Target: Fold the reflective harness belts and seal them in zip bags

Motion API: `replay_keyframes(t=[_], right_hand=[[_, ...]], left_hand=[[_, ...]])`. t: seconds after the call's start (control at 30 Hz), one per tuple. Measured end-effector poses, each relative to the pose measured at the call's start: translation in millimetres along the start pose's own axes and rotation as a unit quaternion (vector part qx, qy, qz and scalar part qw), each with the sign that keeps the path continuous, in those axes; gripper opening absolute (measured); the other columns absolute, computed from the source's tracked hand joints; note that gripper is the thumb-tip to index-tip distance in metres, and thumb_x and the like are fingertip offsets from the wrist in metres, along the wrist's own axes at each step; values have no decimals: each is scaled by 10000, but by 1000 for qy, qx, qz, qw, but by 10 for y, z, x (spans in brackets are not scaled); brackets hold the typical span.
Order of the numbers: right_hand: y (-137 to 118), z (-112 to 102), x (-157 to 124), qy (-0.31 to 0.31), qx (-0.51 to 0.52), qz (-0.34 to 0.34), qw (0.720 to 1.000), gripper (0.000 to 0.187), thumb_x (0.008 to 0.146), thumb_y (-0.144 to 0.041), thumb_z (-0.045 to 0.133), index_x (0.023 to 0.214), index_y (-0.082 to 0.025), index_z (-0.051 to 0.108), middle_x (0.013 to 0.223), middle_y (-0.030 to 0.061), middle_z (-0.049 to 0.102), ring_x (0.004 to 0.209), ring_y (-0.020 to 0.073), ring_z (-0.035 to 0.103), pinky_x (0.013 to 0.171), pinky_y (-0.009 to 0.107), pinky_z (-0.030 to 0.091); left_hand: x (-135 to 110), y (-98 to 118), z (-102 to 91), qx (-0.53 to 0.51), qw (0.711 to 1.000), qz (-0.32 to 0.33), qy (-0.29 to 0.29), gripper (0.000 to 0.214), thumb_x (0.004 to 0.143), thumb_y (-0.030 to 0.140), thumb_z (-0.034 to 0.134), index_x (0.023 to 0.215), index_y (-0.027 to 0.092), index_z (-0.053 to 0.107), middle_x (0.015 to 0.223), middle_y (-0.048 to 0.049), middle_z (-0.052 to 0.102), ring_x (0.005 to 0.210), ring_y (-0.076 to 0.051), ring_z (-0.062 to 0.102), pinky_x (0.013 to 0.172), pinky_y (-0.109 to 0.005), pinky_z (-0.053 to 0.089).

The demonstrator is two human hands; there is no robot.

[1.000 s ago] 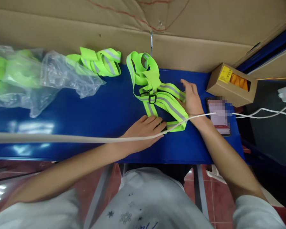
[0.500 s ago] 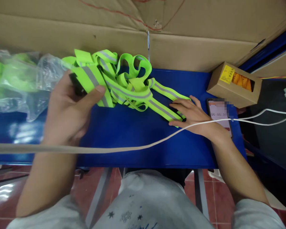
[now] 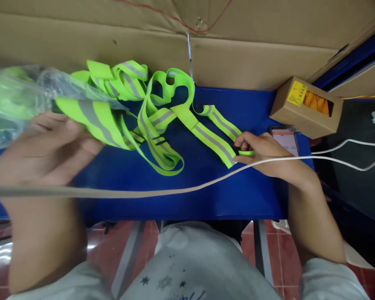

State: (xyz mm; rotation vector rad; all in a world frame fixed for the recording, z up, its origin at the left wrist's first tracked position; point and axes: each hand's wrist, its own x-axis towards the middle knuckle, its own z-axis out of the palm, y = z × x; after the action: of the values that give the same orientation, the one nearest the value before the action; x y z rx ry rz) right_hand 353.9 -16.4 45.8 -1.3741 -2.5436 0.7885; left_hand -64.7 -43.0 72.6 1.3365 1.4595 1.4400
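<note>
A tangle of neon yellow-green reflective straps (image 3: 215,143) with grey stripes lies across the blue table. My left hand (image 3: 46,152), smeared by motion, grips a wide reflective band (image 3: 95,121) at the left, thumb on top and fingers below. The band is curved and connects to looped straps with black sliders in the middle. On the right, my right hand (image 3: 264,155) is closed on a strap end, its fingertips curled around it. A second strap end lies beside those fingers. More yellow straps (image 3: 125,81) are bunched behind the band.
Clear plastic bags (image 3: 15,98) with yellow-green contents lie at the far left. A phone (image 3: 286,139) and a cardboard box (image 3: 306,106) with orange contents stand right. A white cable (image 3: 181,191) crosses in front of my hands. Cardboard (image 3: 253,66) lines the back.
My left hand has moved left and slightly down with the wide band, spreading the straps out. My right hand has curled its fingers at the strap end.
</note>
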Motion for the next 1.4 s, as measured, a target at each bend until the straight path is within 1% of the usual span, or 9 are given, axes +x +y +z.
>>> replay_keyframes(t=[0.13, 0.3, 0.4, 0.5, 0.6, 0.8, 1.17, 1.3, 1.4], right_hand=[[37, -62, -1, 56, 104, 40, 992, 272, 901, -494, 755, 979, -265, 630, 842, 5, 662, 729, 195, 631, 637, 329, 467], [-48, -108, 4, 92, 109, 8, 990, 256, 881, -470, 769, 900, -272, 608, 998, 40, 698, 924, 244, 680, 808, 391, 553], [-172, -38, 31, 83, 143, -25, 986, 215, 902, -391, 734, 877, -267, 560, 1153, 42, 723, 1055, 254, 709, 910, 402, 557], [-276, 42, 55, 60, 157, -36, 985, 196, 895, -323, 723, 860, -259, 541, 1106, 27, 742, 965, 222, 724, 843, 355, 547], [-287, 40, 59, 46, 160, -33, 986, 200, 902, -349, 724, 879, -253, 550, 1005, 19, 719, 870, 197, 686, 771, 331, 521], [-71, -16, 134, 88, 267, 63, 958, 397, 870, -535, 767, 834, -260, 482, 800, -13, 570, 697, 163, 547, 598, 309, 458], [-52, 168, 344, 309, 548, 70, 774, 444, 802, -570, 855, 887, -283, 527, 860, -30, 631, 834, 189, 689, 769, 373, 646], [-108, 228, 372, 353, 513, 4, 782, 437, 766, -471, 921, 880, -283, 544, 795, -48, 596, 886, 167, 691, 915, 354, 615], [-109, 292, 391, 373, 458, -39, 806, 435, 793, -476, 906, 918, -280, 537, 904, -39, 634, 1001, 154, 696, 979, 334, 581]], left_hand=[[15, 47, 84, -75, 992, -88, 46, 617, 236, 546, 1083, 753, 361, 801, 889, 79, 798, 985, -241, 706, 1176, -586, 503], [23, 117, 290, -91, 984, 153, 2, 445, 550, 484, 1043, 863, 316, 775, 1028, 67, 797, 1050, -225, 731, 1120, -503, 563], [4, 222, 492, 33, 947, 233, -218, 247, 832, 401, 903, 927, 257, 727, 1402, 4, 685, 1328, -227, 639, 1158, -476, 520], [38, 259, 788, 168, 829, 207, -492, 117, 1005, 306, 678, 938, 218, 713, 1587, -56, 518, 1540, -252, 445, 1273, -532, 376], [122, 194, 1023, 207, 773, 200, -566, 122, 986, 327, 668, 930, 223, 694, 1456, -75, 608, 1462, -258, 513, 1242, -495, 391], [108, 111, 920, 262, 794, 249, -489, 229, 987, 461, 668, 935, 249, 737, 1295, -75, 607, 1266, -255, 560, 1205, -484, 375], [-118, 294, 845, 484, 748, 285, -352, 119, 1032, 262, 558, 1029, 191, 654, 1275, -109, 650, 1255, -329, 591, 1243, -732, 204], [-241, 366, 999, 361, 859, 251, -262, 70, 1020, 280, 590, 1025, 210, 588, 1478, -87, 601, 1363, -280, 572, 1274, -570, 355], [-354, 246, 1145, 199, 932, 186, -238, 123, 999, 314, 628, 1018, 246, 527, 1241, -46, 721, 1113, -214, 712, 968, -377, 599]])
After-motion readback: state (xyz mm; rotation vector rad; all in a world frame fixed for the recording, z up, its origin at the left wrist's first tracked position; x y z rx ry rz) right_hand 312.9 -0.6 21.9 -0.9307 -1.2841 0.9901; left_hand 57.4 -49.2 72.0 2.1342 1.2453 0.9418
